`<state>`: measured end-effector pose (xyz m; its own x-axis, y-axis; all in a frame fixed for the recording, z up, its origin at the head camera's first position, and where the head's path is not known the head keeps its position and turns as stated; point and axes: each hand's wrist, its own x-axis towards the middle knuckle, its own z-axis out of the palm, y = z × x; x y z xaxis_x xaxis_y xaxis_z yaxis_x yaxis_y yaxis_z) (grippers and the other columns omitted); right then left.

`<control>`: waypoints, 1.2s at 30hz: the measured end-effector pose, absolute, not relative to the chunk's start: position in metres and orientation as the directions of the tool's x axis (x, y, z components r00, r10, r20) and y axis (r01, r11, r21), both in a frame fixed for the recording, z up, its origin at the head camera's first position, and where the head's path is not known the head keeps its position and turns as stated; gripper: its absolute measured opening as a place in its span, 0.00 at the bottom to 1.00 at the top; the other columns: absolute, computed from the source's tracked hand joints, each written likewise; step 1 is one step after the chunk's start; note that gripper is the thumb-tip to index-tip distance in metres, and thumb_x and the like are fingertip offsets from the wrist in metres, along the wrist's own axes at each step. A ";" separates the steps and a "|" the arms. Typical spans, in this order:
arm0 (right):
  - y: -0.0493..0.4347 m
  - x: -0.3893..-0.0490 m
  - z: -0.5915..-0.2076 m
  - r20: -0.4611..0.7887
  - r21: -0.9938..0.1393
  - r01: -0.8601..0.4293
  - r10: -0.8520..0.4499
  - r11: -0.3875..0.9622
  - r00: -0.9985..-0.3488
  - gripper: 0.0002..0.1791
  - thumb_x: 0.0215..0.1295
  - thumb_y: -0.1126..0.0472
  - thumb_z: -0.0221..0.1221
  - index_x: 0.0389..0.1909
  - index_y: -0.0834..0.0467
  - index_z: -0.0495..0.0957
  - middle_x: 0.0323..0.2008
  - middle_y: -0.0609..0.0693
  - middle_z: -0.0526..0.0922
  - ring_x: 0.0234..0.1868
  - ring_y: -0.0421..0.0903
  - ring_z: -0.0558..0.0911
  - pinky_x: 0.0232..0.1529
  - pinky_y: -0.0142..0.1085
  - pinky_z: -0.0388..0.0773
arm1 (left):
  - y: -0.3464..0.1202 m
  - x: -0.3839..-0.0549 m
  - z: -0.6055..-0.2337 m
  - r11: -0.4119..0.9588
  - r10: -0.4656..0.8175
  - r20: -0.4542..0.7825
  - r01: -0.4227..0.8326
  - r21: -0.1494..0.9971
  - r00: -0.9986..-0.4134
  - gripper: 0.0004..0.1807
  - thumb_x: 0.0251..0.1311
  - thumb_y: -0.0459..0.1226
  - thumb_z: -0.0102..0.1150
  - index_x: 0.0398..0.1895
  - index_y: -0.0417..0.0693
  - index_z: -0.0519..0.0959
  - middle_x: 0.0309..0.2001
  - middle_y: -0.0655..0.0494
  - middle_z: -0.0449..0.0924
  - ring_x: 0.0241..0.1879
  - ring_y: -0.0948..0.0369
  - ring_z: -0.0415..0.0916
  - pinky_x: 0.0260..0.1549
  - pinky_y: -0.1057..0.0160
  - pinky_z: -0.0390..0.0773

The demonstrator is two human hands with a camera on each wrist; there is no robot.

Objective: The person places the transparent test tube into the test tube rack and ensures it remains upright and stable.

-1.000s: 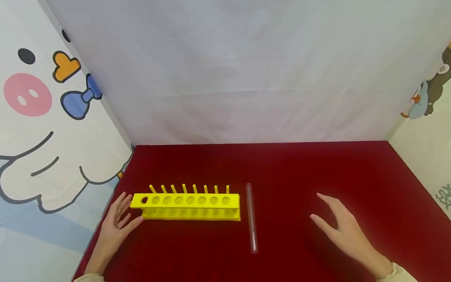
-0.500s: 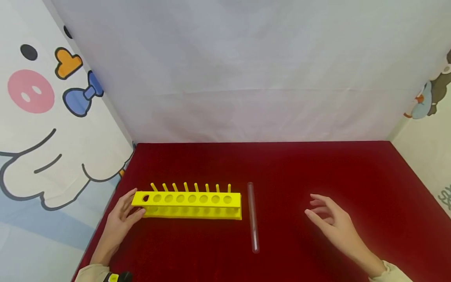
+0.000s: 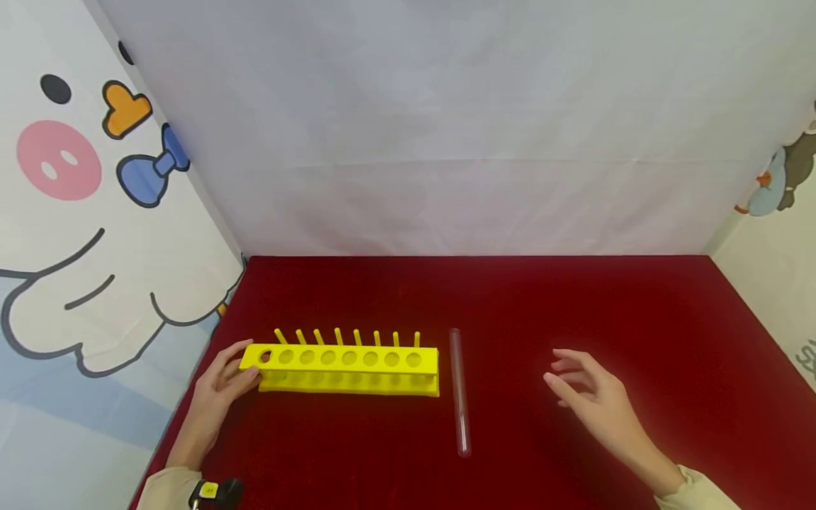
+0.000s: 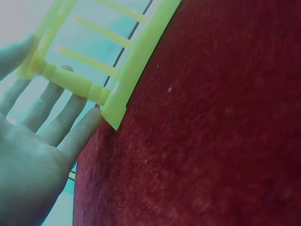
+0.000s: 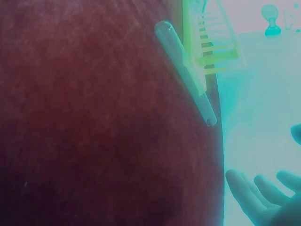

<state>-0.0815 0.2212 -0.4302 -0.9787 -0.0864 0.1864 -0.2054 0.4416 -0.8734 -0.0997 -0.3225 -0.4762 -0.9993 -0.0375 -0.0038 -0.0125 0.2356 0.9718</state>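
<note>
A yellow test tube rack with a row of round holes and a back row of pegs stands upright on the dark red cloth. At its left end my left hand grips it, the thumb at the top plate's front corner. In the left wrist view the fingers reach behind the rack's end post. A clear glass test tube lies on the cloth just right of the rack, its rounded end towards me. Farther right, my right hand hovers with fingers loosely bent, holding nothing, apart from the tube.
The red cloth covers the table up to a pale back curtain. A cartoon-printed panel borders the left side, and another printed panel stands at the right. A black strap with a yellow tag sits at the left cuff.
My left hand has moved in against the rack's left end and now grips it. The right hand has drifted slightly left, its fingers bending a little more. The view has shifted slightly.
</note>
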 end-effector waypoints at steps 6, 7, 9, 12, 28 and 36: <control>0.213 -0.085 -0.432 0.175 -0.894 -0.193 -0.082 0.403 -0.981 0.20 0.62 0.63 0.62 0.54 0.60 0.72 0.42 0.59 0.78 0.37 0.50 0.84 0.30 0.38 0.82 | -0.324 -0.102 -0.477 0.265 -0.025 -0.022 -0.027 0.964 -0.999 0.30 0.68 0.41 0.52 0.70 0.51 0.58 0.57 0.47 0.72 0.47 0.63 0.77 0.45 0.70 0.76; 0.212 -0.085 -0.432 0.173 -0.896 -0.191 -0.082 0.400 -0.981 0.20 0.62 0.63 0.62 0.54 0.60 0.72 0.42 0.59 0.78 0.37 0.50 0.84 0.30 0.38 0.82 | -0.324 -0.102 -0.477 0.270 -0.023 -0.022 -0.027 0.962 -0.999 0.30 0.68 0.42 0.52 0.71 0.51 0.57 0.58 0.45 0.71 0.47 0.62 0.77 0.45 0.70 0.76; 0.210 -0.086 -0.433 0.170 -0.900 -0.189 -0.083 0.392 -0.982 0.20 0.61 0.63 0.62 0.54 0.61 0.72 0.42 0.59 0.78 0.37 0.50 0.84 0.30 0.38 0.82 | -0.324 -0.102 -0.477 0.279 -0.022 -0.018 -0.024 0.960 -1.000 0.30 0.68 0.42 0.51 0.71 0.51 0.57 0.59 0.42 0.70 0.47 0.62 0.77 0.45 0.70 0.76; 0.207 -0.087 -0.433 0.161 -0.908 -0.182 -0.086 0.377 -0.983 0.20 0.61 0.63 0.63 0.54 0.61 0.72 0.42 0.60 0.78 0.37 0.49 0.84 0.30 0.38 0.82 | -0.324 -0.102 -0.477 0.285 -0.019 -0.005 -0.010 0.959 -1.000 0.30 0.68 0.42 0.51 0.71 0.50 0.57 0.59 0.40 0.69 0.48 0.62 0.77 0.46 0.71 0.76; 0.191 -0.095 -0.436 0.055 -0.926 -0.081 -0.080 0.369 -0.995 0.24 0.60 0.60 0.64 0.56 0.59 0.72 0.44 0.58 0.77 0.38 0.48 0.83 0.30 0.36 0.82 | -0.323 -0.098 -0.475 0.290 0.001 0.010 0.010 0.957 -1.000 0.29 0.69 0.41 0.50 0.71 0.50 0.56 0.59 0.46 0.70 0.48 0.63 0.76 0.46 0.71 0.75; 0.182 -0.102 -0.435 0.048 -0.927 -0.080 -0.096 0.366 -0.994 0.23 0.59 0.58 0.65 0.53 0.60 0.72 0.41 0.59 0.78 0.36 0.51 0.83 0.28 0.36 0.82 | -0.323 -0.100 -0.474 0.280 -0.001 0.003 0.003 0.960 -1.000 0.29 0.69 0.41 0.50 0.71 0.50 0.57 0.58 0.46 0.71 0.48 0.62 0.76 0.46 0.70 0.76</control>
<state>-0.1019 0.1822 -0.4350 -0.9942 -0.0964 0.0476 -0.0798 0.3659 -0.9272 -0.1000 -0.3232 -0.4740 -1.0000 -0.0015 0.0034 0.0028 0.2803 0.9599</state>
